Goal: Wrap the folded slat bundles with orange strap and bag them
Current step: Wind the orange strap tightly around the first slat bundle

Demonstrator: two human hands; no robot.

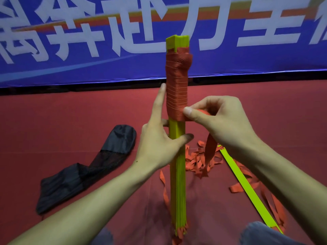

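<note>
cannot see far fingers of left grip [157, 138], hidden behind slat bundle [177, 183]; cannot trace orange strap [177, 82] inside right grip [221, 121]. noted bundle upright on red surface [70, 117], upper part wrapped, held mid-length by left grip, thumb across front. noted right grip pinching strap at wrap's lower edge, against bundle. noted black bag [85, 170] flat at left

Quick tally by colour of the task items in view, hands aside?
Yellow-green: 2 (upright slat bundle, loose slat on the floor)
Orange: 1 (strap, wound on the bundle and trailing to the floor; counted as one length)
Black: 1 (bag)
Total: 4
</note>
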